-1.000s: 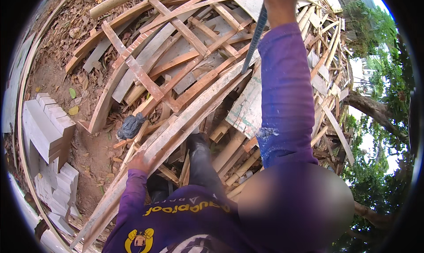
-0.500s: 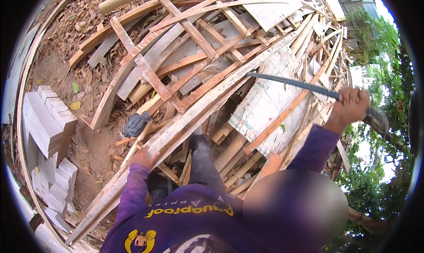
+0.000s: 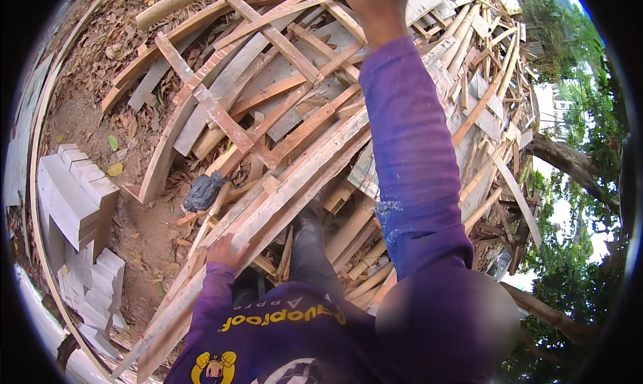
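Observation:
My left hand [image 3: 226, 251] is closed around the edge of a long, pale, weathered wooden beam [image 3: 305, 178], which slants from the lower left up toward the middle. My right arm reaches far forward across the pile. Its hand [image 3: 378, 8] is cut by the upper edge, so its fingers and anything in them are hidden. Under the beam my dark trouser leg [image 3: 311, 247] stands among loose timber. Just beyond the beam lies a nailed wooden frame [image 3: 231, 119] of crossed battens.
Bamboo poles and scrap boards [image 3: 472, 42] heap up at the far right. A dark plastic bag [image 3: 203, 191] lies on leafy soil left of the beam. Pale stacked blocks [image 3: 74, 193] stand at the left. A tree trunk [image 3: 569, 163] rises at the right.
My right hand, which gripped a dark metal bar at the right, has swung left and forward to the upper edge; the bar is out of sight. My left hand stays on the beam.

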Tool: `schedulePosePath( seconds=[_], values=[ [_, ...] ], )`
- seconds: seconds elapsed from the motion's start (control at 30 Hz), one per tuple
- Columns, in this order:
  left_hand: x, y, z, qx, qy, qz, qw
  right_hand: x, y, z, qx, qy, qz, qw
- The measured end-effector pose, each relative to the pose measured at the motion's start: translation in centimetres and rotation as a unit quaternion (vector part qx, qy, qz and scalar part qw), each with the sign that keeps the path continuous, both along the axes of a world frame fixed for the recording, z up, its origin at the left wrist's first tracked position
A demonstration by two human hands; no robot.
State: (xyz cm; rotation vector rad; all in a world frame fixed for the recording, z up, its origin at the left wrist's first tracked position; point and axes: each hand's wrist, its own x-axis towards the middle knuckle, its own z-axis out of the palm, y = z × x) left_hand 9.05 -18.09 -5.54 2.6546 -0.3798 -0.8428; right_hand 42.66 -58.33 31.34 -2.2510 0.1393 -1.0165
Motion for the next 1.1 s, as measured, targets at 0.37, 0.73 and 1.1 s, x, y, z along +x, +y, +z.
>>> schedulePosePath(
  seconds=[0.37, 0.73, 1.1],
  values=[
    [5.2, 0.4, 0.4, 0.025, 0.067, 0.020, 0.997, -16.1, -11.1, 1.5, 0.376, -0.053, 0.066, 0.923],
    [6.0, 1.2, 1.5, 0.000, 0.067, 0.053, 0.996, -18.5, -6.7, -6.6, 0.303, -0.047, 0.096, 0.947],
    [6.8, 0.8, 1.3, 0.032, 0.070, -0.007, 0.997, -24.8, -4.1, 4.0, 0.324, -0.069, 0.258, 0.908]
  ],
)
